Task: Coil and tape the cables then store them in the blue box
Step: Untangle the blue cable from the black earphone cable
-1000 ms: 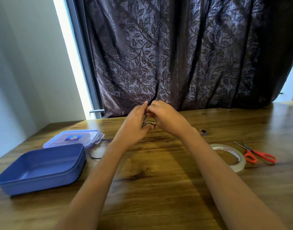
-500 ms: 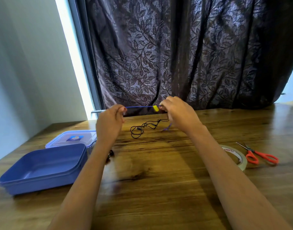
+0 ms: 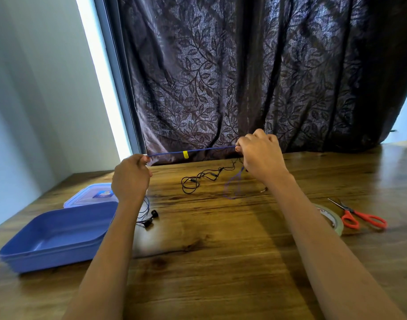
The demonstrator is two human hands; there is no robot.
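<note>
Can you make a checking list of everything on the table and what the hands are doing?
Surface: brown wooden table.
Job's things: open blue plastic box, empty; clear lid behind; roll of clear tape; red-handled scissors.
Clutter: nothing seen.
Grips: left hand and right hand pinch a taut blue cable with a yellow tag.
Cables: thin black cable loose; black earbuds.
Surroundings: dark leaf-patterned curtain.

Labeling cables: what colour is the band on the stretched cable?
Yellow band on the blue cable; head view.

Left hand [image 3: 130, 181] and right hand [image 3: 261, 155] raised apart, fingers pinched closed
</note>
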